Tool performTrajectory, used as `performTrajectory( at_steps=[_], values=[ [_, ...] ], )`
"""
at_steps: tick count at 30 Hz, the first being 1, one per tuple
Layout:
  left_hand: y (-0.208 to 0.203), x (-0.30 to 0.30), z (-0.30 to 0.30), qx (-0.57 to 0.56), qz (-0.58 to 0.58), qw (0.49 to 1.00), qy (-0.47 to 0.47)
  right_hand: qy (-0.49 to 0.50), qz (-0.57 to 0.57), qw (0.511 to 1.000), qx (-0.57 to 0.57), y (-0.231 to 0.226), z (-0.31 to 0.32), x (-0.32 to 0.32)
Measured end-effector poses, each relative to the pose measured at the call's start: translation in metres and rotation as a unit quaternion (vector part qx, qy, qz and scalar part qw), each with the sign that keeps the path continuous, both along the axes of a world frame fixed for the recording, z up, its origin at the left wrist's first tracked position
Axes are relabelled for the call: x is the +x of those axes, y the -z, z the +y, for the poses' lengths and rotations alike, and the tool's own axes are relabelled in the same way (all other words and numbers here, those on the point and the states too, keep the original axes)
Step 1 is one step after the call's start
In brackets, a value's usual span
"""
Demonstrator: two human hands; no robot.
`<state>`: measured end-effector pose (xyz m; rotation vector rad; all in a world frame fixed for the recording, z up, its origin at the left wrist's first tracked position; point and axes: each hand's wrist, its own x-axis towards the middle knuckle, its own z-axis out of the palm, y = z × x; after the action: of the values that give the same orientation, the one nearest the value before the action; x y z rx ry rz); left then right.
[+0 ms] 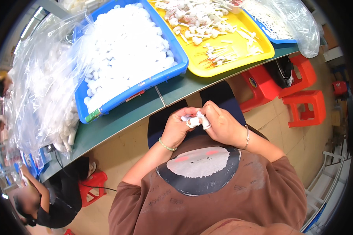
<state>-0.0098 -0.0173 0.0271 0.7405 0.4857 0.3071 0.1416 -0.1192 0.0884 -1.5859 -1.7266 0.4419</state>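
Close together in front of my brown shirt, my left hand [175, 128] and my right hand [224, 126] pinch a small white plastic piece [200, 114] between their fingertips. Its exact shape is mostly covered by the fingers. White wraps, apparently tape, cover a finger of each hand. A beaded bracelet circles the left wrist, and a thin metal bangle the right. Beyond the hands, a blue tray [135, 89] is heaped with small round white plastic parts. Beside it, a yellow tray [223, 70] holds white-capped pieces with thin stems and some loose white tubes.
The green table [123, 126] has its near edge just beyond my hands. Clear plastic bags of white parts [39, 94] lie at the left. Another blue tray [276, 38] stands far right. Red stools [308, 109] stand at the right; a person in black [60, 199] sits lower left.
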Motion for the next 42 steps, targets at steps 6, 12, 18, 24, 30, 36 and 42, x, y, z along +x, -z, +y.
performTrajectory(
  at_steps=[6, 12, 18, 24, 30, 36, 42],
  values=[
    [-0.018, 0.003, -0.002, -0.067, -0.041, 0.994, -0.079, 0.086, -0.019, 0.993, 0.078, -0.068, 0.009, 0.041],
    [-0.013, 0.002, -0.001, -0.024, -0.064, 0.996, -0.057, 0.233, -0.258, 0.934, -0.084, -0.105, 0.052, 0.134],
    [-0.019, 0.000, 0.002, -0.031, -0.068, 0.995, -0.068, 0.174, -0.347, 0.912, -0.135, -0.109, 0.076, 0.137],
    [-0.022, -0.002, 0.001, -0.060, -0.092, 0.991, -0.075, 0.185, -0.339, 0.922, -0.027, -0.102, 0.071, 0.144],
    [-0.014, -0.001, 0.001, -0.067, -0.102, 0.990, -0.070, 0.191, -0.189, 0.963, -0.024, -0.097, 0.060, 0.146],
    [-0.014, -0.001, 0.001, -0.068, -0.127, 0.987, -0.073, 0.144, -0.213, 0.962, 0.089, -0.107, 0.052, 0.131],
    [-0.011, -0.001, 0.001, -0.086, -0.163, 0.978, -0.098, 0.020, -0.059, 0.995, 0.082, -0.080, 0.011, 0.049]
  ],
)
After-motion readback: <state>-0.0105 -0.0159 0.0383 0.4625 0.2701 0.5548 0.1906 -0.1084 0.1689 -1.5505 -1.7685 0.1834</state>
